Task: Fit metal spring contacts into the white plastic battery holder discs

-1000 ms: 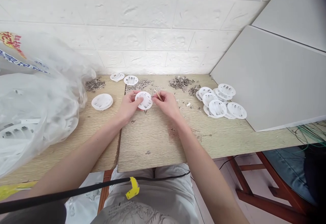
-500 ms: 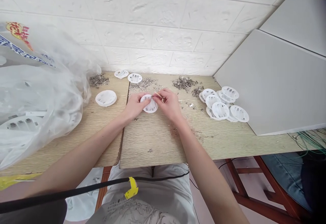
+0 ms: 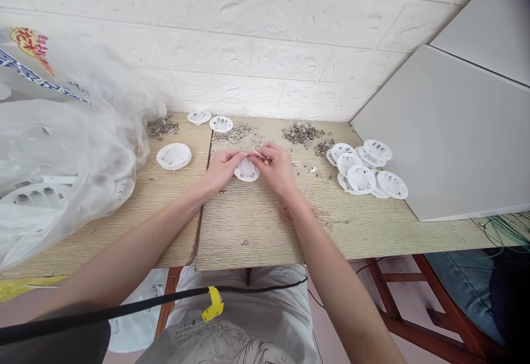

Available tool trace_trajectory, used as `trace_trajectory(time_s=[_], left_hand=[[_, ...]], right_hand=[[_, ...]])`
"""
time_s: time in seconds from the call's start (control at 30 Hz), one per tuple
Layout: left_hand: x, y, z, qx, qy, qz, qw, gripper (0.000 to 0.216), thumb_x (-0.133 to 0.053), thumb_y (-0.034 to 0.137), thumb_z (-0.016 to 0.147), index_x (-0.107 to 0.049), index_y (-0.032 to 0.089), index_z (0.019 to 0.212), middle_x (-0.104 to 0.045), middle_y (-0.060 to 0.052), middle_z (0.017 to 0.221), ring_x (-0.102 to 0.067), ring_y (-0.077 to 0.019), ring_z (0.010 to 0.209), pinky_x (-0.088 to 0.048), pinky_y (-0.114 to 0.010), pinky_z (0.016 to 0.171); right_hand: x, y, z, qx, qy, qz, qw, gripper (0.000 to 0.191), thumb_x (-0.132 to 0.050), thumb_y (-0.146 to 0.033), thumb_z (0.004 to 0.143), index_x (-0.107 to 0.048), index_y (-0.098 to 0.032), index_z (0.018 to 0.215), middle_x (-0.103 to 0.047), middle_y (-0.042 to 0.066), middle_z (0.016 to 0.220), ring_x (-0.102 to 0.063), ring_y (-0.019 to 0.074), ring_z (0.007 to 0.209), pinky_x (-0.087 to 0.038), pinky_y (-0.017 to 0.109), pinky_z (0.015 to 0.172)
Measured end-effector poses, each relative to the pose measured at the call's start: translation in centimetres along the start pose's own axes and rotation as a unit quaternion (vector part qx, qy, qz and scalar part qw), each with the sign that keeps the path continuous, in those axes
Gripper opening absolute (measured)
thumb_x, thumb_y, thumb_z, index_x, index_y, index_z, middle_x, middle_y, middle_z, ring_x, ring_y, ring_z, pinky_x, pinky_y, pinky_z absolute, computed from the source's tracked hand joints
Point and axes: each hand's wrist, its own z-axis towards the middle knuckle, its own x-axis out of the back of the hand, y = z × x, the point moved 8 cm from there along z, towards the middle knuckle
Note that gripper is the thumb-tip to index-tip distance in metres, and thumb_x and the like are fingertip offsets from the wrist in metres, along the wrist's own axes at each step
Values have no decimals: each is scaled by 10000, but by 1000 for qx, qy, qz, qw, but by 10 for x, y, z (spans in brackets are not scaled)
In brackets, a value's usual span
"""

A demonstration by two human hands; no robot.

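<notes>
A round white plastic disc (image 3: pixel 247 172) lies on the wooden table (image 3: pixel 256 220) between my hands. My left hand (image 3: pixel 221 168) grips its left edge with thumb and fingers closed on it. My right hand (image 3: pixel 276 168) is pinched over the disc's top edge, holding a thin wooden stick whose tip points at the disc. Small metal clips (image 3: pixel 302 133) lie in heaps just beyond my hands.
A pile of white discs (image 3: pixel 364 173) sits at the right by a grey slanted panel (image 3: pixel 447 132). More white discs (image 3: pixel 174 156) lie at the left, next to a large clear plastic bag (image 3: pixel 62 148) of parts. A white brick wall is behind.
My hands drew closer together over the disc, and my right hand brought the stick onto its top edge. The camera tilted slightly.
</notes>
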Motion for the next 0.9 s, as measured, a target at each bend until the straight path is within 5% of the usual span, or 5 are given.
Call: trace_trajectory(time_s=[0.23, 0.57, 0.9], left_hand=[[3, -5, 0, 34, 26, -44, 998, 243, -609, 332, 785, -551, 169, 615, -496, 14, 609, -439, -114, 582, -346, -240, 555], [0, -7, 1, 30, 7, -41, 999, 259, -619, 326, 761, -522, 182, 570, -471, 15, 587, -425, -121, 579, -328, -259, 552], [-3, -2, 1, 7, -19, 0, 1000, 258, -665, 415, 762, -731, 167, 734, -645, -12, 678, -503, -128, 635, -353, -256, 599]], right_hand=[[2, 3, 0, -13, 9, 56, 998, 56, -690, -196, 802, -719, -175, 759, -529, 3, 749, -503, 141, 704, -405, 292, 667], [-1, -3, 0, 31, -6, -13, 999, 98, -640, -179, 845, -669, -172, 752, -573, 18, 768, -518, 149, 708, -397, 290, 659], [0, 2, 0, -21, -27, -6, 999, 181, -668, -177, 793, -613, -171, 621, -523, -5, 716, -470, 129, 657, -359, 294, 657]])
